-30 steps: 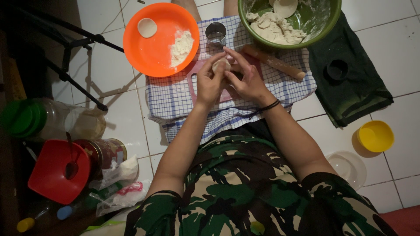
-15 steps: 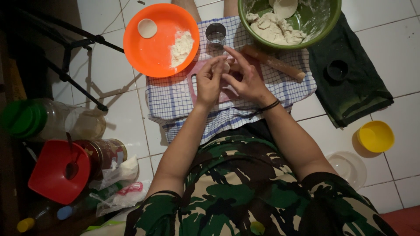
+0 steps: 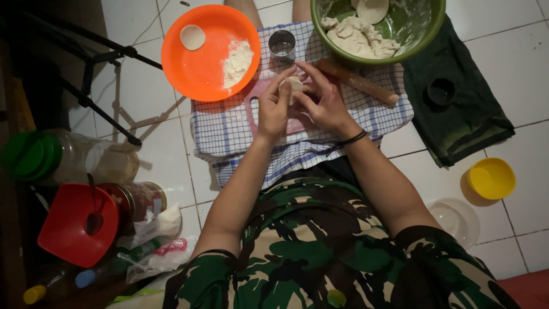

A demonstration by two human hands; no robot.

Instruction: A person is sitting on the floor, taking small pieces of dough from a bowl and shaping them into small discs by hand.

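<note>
Two bowls up front: green bowl (image 3: 430,28) holds lumps of dough and a small white dish, orange bowl (image 3: 189,63) holds a flour pile plus one small dough disc. Metal cup (image 3: 282,44) sits between them on the checked cloth (image 3: 229,129). Your left hand (image 3: 273,109) and right hand (image 3: 326,103) both pinch one dough piece (image 3: 294,86) with the fingertips, above the pink board (image 3: 297,123). It's small, pale, roundish. Rolling pin (image 3: 357,82) lies just beside your right hand.
</note>
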